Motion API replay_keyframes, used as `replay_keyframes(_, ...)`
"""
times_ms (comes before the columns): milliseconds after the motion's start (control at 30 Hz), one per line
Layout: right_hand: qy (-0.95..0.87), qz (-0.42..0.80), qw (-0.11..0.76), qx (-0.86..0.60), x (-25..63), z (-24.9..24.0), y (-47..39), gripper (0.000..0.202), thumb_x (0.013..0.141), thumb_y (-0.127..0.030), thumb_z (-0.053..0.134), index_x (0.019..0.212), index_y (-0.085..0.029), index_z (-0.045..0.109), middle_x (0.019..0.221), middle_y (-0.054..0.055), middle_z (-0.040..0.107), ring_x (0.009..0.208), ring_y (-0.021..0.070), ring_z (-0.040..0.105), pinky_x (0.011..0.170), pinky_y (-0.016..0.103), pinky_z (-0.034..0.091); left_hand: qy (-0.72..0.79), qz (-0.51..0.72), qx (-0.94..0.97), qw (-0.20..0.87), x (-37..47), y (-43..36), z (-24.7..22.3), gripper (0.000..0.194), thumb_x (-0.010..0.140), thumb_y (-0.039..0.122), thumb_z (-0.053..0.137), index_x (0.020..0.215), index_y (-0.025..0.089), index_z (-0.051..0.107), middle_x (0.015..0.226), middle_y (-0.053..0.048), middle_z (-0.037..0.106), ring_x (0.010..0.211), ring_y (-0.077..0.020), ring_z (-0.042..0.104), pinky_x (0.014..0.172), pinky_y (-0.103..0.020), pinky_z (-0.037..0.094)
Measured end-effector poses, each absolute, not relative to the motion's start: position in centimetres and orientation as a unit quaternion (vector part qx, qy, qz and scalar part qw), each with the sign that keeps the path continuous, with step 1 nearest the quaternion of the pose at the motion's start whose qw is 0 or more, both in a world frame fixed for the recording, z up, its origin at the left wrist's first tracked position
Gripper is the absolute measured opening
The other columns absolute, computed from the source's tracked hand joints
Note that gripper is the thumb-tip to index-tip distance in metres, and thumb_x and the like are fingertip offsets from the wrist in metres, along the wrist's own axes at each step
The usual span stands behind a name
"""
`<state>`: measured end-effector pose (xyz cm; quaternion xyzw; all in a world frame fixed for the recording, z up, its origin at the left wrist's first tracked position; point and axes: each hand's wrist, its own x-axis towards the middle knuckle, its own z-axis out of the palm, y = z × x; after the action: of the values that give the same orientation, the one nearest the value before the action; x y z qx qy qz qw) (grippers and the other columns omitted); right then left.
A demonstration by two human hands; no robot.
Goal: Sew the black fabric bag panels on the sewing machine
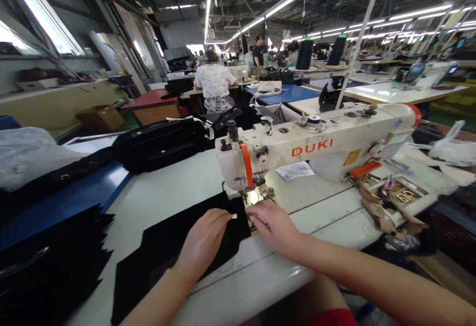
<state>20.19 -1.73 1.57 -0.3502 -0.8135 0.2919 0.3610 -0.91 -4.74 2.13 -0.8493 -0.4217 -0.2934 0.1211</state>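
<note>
A sewing machine point(275, 152) marked DUKI stands on the white table, its lamp lit beside the needle. Flat under my left forearm and hand lies a black fabric piece point(174, 231), its right edge reaching the presser foot area. My left hand point(206, 236) is closed over the fabric, with a small white label point(234, 216) at its pinched fingertips. Close to the needle, my right hand point(275, 227) has its fingers drawn together at the fabric's right edge. What those fingers hold, if anything, is hidden.
Stacked black pieces point(48, 261) lie at the left, and black bag parts point(159, 142) behind. At right sits a tray point(399, 197) of metal buckles and scraps. A folded paper point(295, 170) rests behind the needle. A co-worker point(215, 85) sits ahead with their back turned.
</note>
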Motion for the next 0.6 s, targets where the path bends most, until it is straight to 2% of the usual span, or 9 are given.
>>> replay_keyframes(67,-0.897,0.158,0.317,-0.266,20.9,1.3,-2.1,0.023,0.093,-0.017,0.049,0.107,-0.016,0.067,0.107,0.011,0.068,0.102,0.0218,0.06,0.093,0.038,0.048,-0.429,-0.3,-0.846,0.104,-0.9,-4.0,1.4,0.025,0.093,0.012,0.042,0.091,0.015,0.066,0.086,-0.006,0.069,0.083,-0.0163,0.065,0.078,-0.031,0.057)
replay_keyframes(167,-0.94,0.068,0.254,-0.217,21.3,0.9,-2.4,0.021,0.094,-0.02,0.05,0.105,-0.014,0.067,0.11,0.011,0.068,0.106,0.0222,0.058,0.097,0.036,0.047,-0.412,-0.289,-0.858,0.105,-0.5,-3.1,1.0,0.025,0.093,0.011,0.041,0.091,0.014,0.066,0.086,-0.006,0.069,0.083,-0.0171,0.065,0.078,-0.032,0.057)
replay_keyframes(367,-0.95,0.021,0.221,-0.22,21.4,0.5,-2.1,0.02,0.094,-0.017,0.049,0.104,-0.012,0.067,0.112,0.012,0.067,0.106,0.0212,0.058,0.099,0.036,0.045,-0.39,-0.237,-0.881,0.12,-0.2,-2.6,1.7,0.024,0.091,0.008,0.042,0.092,0.014,0.065,0.089,-0.007,0.069,0.084,-0.0185,0.064,0.081,-0.034,0.056)
replay_keyframes(600,-0.955,0.018,0.212,-0.209,21.6,0.4,-2.2,0.022,0.096,-0.018,0.047,0.106,-0.012,0.066,0.116,0.013,0.066,0.107,0.0204,0.058,0.098,0.036,0.045,-0.394,-0.237,-0.875,0.154,0.6,-2.1,2.2,0.025,0.091,0.008,0.041,0.095,0.015,0.065,0.091,-0.007,0.069,0.089,-0.0193,0.064,0.081,-0.033,0.055)
